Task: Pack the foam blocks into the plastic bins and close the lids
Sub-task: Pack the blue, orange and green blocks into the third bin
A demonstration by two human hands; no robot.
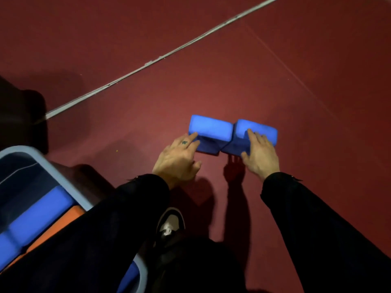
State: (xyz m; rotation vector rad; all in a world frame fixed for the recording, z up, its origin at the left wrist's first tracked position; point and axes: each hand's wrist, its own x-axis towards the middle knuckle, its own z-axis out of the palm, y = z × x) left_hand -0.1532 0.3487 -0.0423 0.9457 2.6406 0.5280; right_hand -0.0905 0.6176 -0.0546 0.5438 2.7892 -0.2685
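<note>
My left hand (176,159) and right hand (259,154) each grip a blue foam block (208,129) (257,129) on the floor (211,81), fingers curled over the near edges.

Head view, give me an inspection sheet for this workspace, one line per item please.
Surface: dark red floor crossed by a pale line.
Job's things: two blue foam blocks side by side on the floor; open bin at lower left holding blue and orange blocks.
Clutter: nothing seen.
Grippers: left hand and right hand each grip one block.
Cables: nothing seen.
Surroundings: shoe, dark shape at left edge.
</note>
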